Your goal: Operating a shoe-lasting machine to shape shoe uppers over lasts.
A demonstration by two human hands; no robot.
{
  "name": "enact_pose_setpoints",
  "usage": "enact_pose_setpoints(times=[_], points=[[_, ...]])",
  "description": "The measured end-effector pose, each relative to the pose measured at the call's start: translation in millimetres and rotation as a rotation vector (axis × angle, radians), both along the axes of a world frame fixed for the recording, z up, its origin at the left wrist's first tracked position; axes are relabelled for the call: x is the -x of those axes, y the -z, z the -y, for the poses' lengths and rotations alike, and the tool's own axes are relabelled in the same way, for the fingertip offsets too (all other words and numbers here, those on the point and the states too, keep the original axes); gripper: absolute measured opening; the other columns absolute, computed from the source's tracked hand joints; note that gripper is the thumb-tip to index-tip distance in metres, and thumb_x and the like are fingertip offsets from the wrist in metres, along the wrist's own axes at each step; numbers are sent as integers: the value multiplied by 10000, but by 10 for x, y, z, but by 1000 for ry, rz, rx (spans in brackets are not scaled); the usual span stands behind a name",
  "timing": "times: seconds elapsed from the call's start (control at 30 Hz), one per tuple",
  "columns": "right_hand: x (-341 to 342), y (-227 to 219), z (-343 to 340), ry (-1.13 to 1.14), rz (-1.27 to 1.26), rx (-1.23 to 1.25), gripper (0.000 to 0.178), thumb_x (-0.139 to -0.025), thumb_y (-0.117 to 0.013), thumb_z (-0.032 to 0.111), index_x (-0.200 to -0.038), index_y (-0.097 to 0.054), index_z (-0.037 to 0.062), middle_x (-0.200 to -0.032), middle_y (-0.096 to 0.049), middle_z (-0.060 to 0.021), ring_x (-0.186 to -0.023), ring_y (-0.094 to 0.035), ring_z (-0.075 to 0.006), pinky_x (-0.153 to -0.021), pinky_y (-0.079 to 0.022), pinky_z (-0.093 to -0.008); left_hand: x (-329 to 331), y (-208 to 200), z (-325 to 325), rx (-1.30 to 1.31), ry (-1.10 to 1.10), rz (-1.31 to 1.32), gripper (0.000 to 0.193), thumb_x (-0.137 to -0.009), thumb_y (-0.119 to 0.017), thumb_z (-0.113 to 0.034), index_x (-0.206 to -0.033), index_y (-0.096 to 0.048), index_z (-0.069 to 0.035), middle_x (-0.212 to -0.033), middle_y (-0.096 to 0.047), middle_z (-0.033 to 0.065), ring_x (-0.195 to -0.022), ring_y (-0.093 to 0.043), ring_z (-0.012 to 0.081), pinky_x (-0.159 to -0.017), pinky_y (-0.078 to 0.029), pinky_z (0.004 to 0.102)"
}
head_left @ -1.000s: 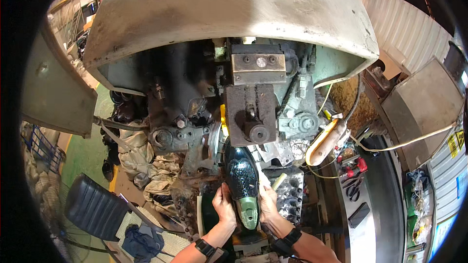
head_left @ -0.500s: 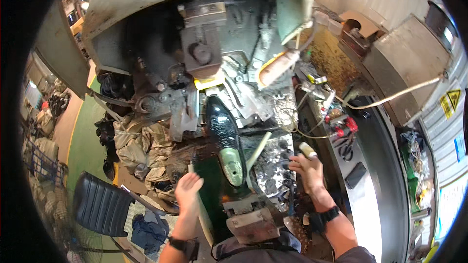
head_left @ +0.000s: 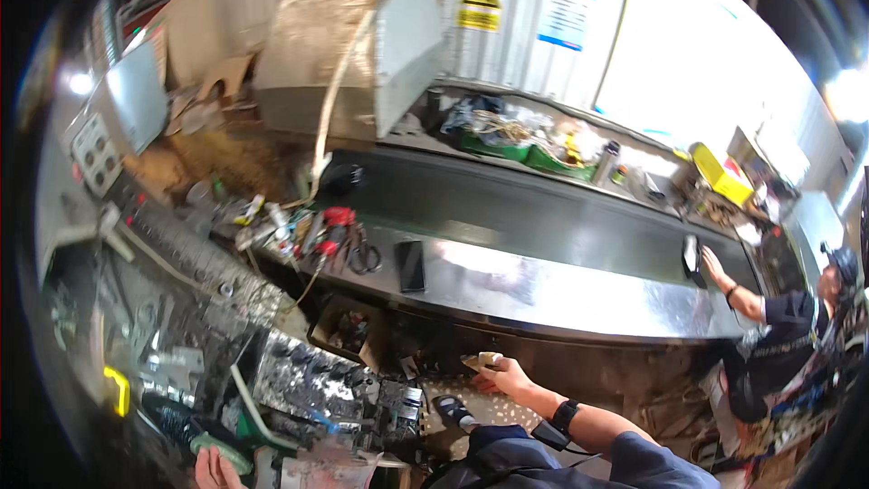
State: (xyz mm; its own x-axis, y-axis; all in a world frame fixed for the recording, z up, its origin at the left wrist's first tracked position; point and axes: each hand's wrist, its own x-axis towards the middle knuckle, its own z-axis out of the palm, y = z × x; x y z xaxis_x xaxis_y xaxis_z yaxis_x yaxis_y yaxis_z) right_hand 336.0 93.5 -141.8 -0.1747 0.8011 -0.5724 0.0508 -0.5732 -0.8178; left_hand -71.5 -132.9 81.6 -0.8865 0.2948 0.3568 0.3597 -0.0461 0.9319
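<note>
My right hand (head_left: 507, 380) is closed around a small pale-yellow, bottle-like thing (head_left: 482, 360), held over the floor in front of the metal ledge. At the lower left edge, my left hand (head_left: 217, 471) has its fingers on the heel end of a green shoe last (head_left: 224, 455); the palm is cut off by the frame. The last's dark front part (head_left: 172, 417) reaches into the machine (head_left: 118, 326). A pale strip (head_left: 253, 403) rises beside the last.
Beyond my right hand runs a conveyor belt (head_left: 507, 217) with a metal ledge (head_left: 543, 285) carrying a phone (head_left: 410, 266), scissors (head_left: 365, 259) and red-handled tools (head_left: 337, 228). At right, a co-worker (head_left: 787, 335) touches a shoe (head_left: 692, 258) on the belt. A cardboard box (head_left: 348, 330) stands under the ledge.
The view has swung right, toward the conveyor. My right hand has moved out away from the machine with the pale thing. My left hand has come onto the shoe last from beside it.
</note>
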Motion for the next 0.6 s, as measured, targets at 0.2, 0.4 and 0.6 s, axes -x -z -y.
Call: enact_pose_setpoints(times=[0.2,0.4,0.6], points=[[-450,370,4,-28,23,-120,514,-1018,-629,161,-1482,-456,24,-1036,-738,-127,-863,-705,-163,-743,-587,-321,-755,412,-874,162,279,-65,289,-935,-688,18,-1201,-626,111,-1211,-690,204,-1061,-679,245,-962,-537,334],[-835,404,-322,-198,202,-396,526,-991,-640,195,-1482,-490,81,-1137,-726,-181,-980,-727,-290,-835,-575,-380,-1434,1118,-1580,336,398,166,292,-917,-685,43,-1197,-623,101,-1184,-698,192,-1072,-664,245,-956,-534,337],[-1174,142,-956,-461,460,-535,450,-979,-627,202,-1406,-551,82,-948,-694,-232,-828,-673,-403,-727,-534,-435,-1808,1722,-2100,567,433,48,238,-896,-730,14,-1122,-670,59,-1086,-732,135,-1009,-686,191,-923,-538,319]])
